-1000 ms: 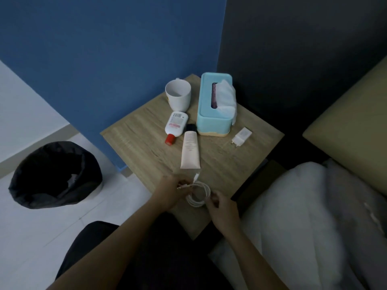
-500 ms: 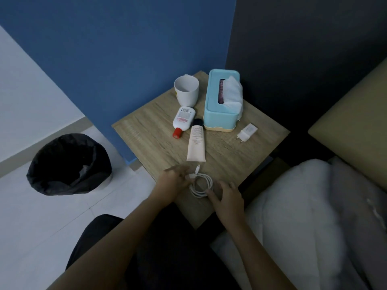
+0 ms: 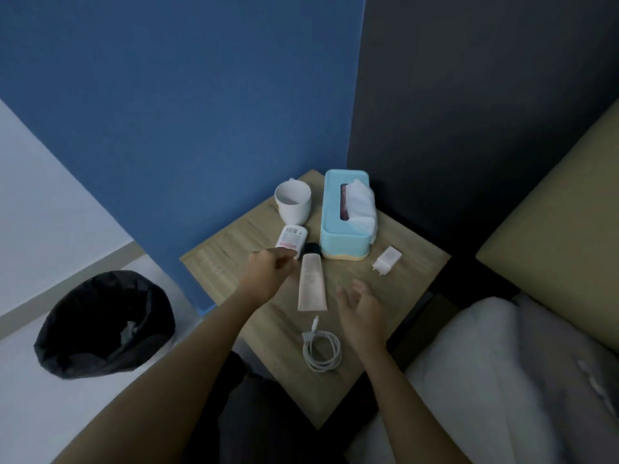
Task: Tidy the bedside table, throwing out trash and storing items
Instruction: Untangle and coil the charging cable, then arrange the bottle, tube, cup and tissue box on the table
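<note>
The left hand (image 3: 271,272) is stretched out over the middle of the bedside table (image 3: 418,262), fingers curled in toward the thumb right at the near end of the small white bottle (image 3: 291,241). The hand covers that end, so I cannot tell whether it has already pinched the bottle or only hovers at it. The right hand (image 3: 361,313) hangs above the table nearer the right edge, fingers spread and relaxed, holding nothing.

The bottle lies flat, label up, its long axis running from the far corner toward the person, so the end to be taken points straight at the left hand. That hand is clearly the nearer one; the right would have to cross the cream tube (image 3: 312,286), which lies just beside the bottle and nearly parallel to it, black cap away from the person.

Toward the near corner, between the forearms, sits the coiled white cable (image 3: 321,351). A white charger plug (image 3: 387,261) lies by the right corner. At the far corner stand a white cup (image 3: 293,204) and a pale blue tissue box (image 3: 345,216).

The top is light wood grain. Left of it on the floor stands a black-lined bin (image 3: 104,324); right of it, a bed with a pale quilt (image 3: 502,363). Blue and dark walls meet behind.
</note>
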